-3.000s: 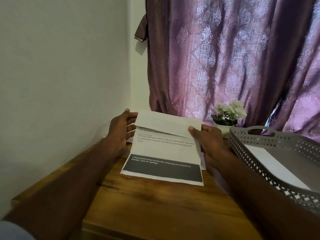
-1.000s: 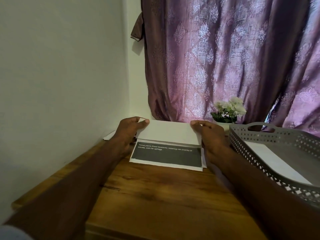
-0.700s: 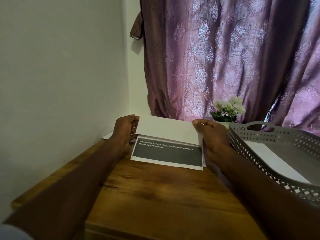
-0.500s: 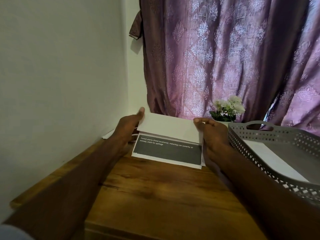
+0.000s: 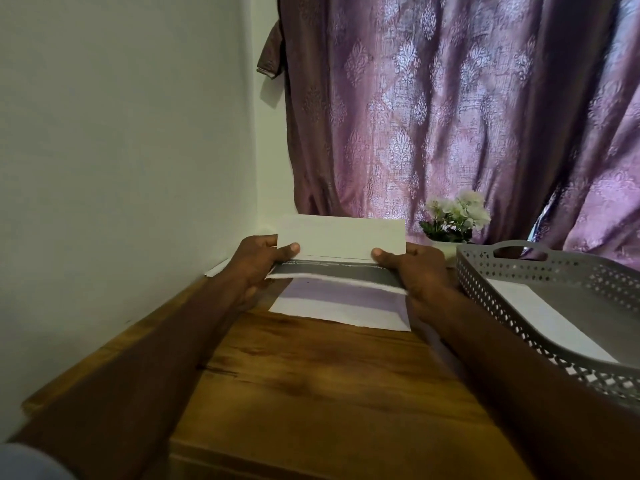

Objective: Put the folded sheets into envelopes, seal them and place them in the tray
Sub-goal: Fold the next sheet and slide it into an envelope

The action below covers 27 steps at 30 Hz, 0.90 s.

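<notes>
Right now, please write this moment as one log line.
left hand: holds sheet | right hand: holds sheet | sheet: lifted off table | tray: right

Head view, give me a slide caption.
Both hands hold a folded sheet above the table, beside the tray.

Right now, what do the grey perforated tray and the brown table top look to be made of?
The grey perforated tray looks like moulded plastic, matte: even colour, regular punched holes, a cut-out handle. The brown table top looks like wood or a wood-grain laminate, with a slight sheen: dark streaky grain. I cannot tell which.
</notes>
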{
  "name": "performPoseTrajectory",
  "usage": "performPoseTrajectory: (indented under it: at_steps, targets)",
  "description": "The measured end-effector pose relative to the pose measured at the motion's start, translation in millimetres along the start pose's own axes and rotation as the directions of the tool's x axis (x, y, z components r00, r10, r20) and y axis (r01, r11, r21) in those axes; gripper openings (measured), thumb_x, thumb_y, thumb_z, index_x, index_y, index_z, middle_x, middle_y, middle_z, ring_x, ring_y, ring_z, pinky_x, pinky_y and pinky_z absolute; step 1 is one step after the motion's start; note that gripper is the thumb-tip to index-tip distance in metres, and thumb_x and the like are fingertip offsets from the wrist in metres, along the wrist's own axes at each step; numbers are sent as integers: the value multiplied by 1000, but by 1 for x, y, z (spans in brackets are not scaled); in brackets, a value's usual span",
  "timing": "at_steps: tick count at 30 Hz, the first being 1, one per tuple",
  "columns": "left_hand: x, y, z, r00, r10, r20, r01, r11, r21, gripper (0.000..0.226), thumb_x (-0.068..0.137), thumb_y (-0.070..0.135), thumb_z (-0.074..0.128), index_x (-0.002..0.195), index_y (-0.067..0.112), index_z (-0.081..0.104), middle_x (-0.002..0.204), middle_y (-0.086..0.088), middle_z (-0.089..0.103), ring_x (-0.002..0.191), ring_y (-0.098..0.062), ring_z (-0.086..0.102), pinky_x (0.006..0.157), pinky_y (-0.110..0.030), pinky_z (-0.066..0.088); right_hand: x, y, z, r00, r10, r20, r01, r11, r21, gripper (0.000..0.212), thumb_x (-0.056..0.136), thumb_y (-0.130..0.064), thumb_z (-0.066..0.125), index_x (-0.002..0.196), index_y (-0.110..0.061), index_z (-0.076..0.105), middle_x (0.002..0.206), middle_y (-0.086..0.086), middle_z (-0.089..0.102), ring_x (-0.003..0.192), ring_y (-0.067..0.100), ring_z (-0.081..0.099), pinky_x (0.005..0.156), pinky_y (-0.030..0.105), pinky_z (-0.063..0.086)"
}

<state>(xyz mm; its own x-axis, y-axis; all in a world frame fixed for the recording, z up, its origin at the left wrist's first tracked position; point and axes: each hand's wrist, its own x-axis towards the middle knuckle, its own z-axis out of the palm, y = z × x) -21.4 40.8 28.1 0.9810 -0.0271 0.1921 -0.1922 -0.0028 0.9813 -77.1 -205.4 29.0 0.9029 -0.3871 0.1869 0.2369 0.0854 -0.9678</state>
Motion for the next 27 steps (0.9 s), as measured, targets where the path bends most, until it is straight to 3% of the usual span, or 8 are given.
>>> performPoseTrajectory:
  at_steps: [4, 7, 9, 11, 15, 20, 24, 27]
  targets:
    - [1, -2, -1, 999, -32, 19, 34, 998, -62, 11, 92, 11, 76, 84, 4, 76, 78, -12, 77, 82, -32, 73, 78, -44, 64, 3, 0, -4, 999, -20, -40, 20, 1000, 12, 22, 81, -10, 85, 102, -10, 78, 95, 6, 79, 91, 28, 74, 87, 39, 61]
    - [3, -4, -4, 999, -51, 7, 52, 992, -115, 12, 85, 16, 83, 82, 5, 78, 91, -20, 78, 96, -42, 74, 91, -58, 60, 4, 0, -3, 993, -79, -88, 78, 997, -24, 9, 86, -14, 82, 88, -18, 74, 91, 5, 77, 90, 26, 73, 84, 36, 61]
    - [4, -5, -5, 997, -64, -30, 59, 985, -163, 14, 87, 14, 81, 92, 2, 76, 97, -23, 77, 92, -41, 76, 72, -47, 66, 7, 2, -2, 988, -107, -115, 103, 994, -42, 7, 88, -16, 80, 85, -15, 75, 94, 11, 77, 91, 27, 72, 87, 37, 58]
    - [6, -5, -5, 997, -52, -57, 43, 989, -139, 13, 92, 13, 76, 97, 2, 75, 95, -21, 77, 75, -30, 74, 52, -28, 59, 10, 4, -1, 985, -123, -122, 117, 992, -56, 5, 92, -18, 76, 89, -14, 76, 98, 12, 76, 92, 25, 69, 86, 34, 56]
    - [11, -7, -6, 997, -34, -64, 28, 994, -102, 7, 95, 2, 70, 96, 7, 74, 85, -9, 79, 69, -19, 74, 75, -36, 62, 19, 10, -2, 981, -145, -127, 135, 987, -88, 14, 96, -14, 67, 104, -15, 78, 100, 4, 76, 102, 26, 69, 99, 43, 57]
    - [15, -6, -6, 997, -51, -49, 46, 995, -92, 16, 97, -3, 64, 97, 8, 75, 92, -12, 80, 81, -26, 77, 92, -45, 58, 19, 12, -1, 988, -116, -101, 106, 989, -100, 30, 87, 1, 56, 88, -18, 78, 96, 5, 76, 103, 28, 68, 94, 50, 59]
    - [17, -5, -10, 988, -97, -117, 84, 991, -109, 14, 97, 15, 69, 92, 14, 82, 109, -18, 74, 92, -33, 68, 64, -35, 53, 19, 10, 0, 984, -130, -123, 123, 990, -68, 43, 91, 5, 47, 83, -21, 81, 100, -1, 75, 106, 22, 64, 96, 40, 57]
    - [14, -4, -11, 988, -133, -83, 121, 983, -137, 22, 90, 24, 76, 107, 9, 77, 106, -14, 77, 91, -29, 70, 72, -37, 56, 18, 4, 2, 995, -22, -101, 27, 998, 50, 20, 81, -9, 71, 95, -18, 81, 102, 5, 77, 104, 30, 69, 88, 42, 61]
